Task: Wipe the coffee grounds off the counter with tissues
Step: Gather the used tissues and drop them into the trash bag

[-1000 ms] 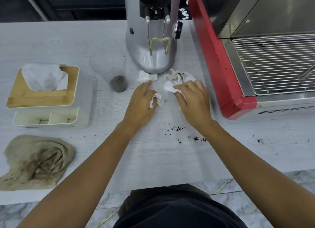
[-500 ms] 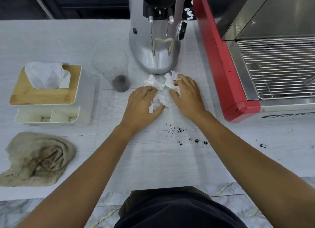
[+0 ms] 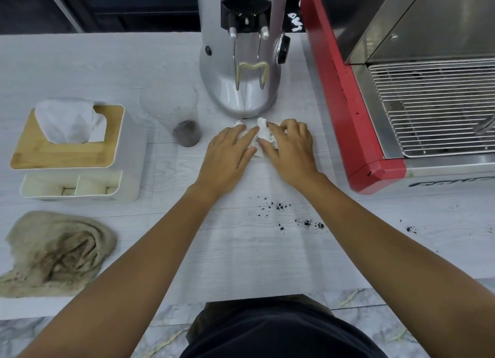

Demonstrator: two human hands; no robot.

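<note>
Just in front of the grinder, my left hand and right hand have drawn together, each grip now closing loosely on the bunched tissues, while the coffee grounds lie unwiped on the surface behind my wrists.

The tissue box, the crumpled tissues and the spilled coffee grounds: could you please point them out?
tissue box [image 3: 67,154], head view, wooden lid.
crumpled tissues [image 3: 263,131], head view, wad between the hands.
coffee grounds [image 3: 306,221], head view, dark cluster.
</note>
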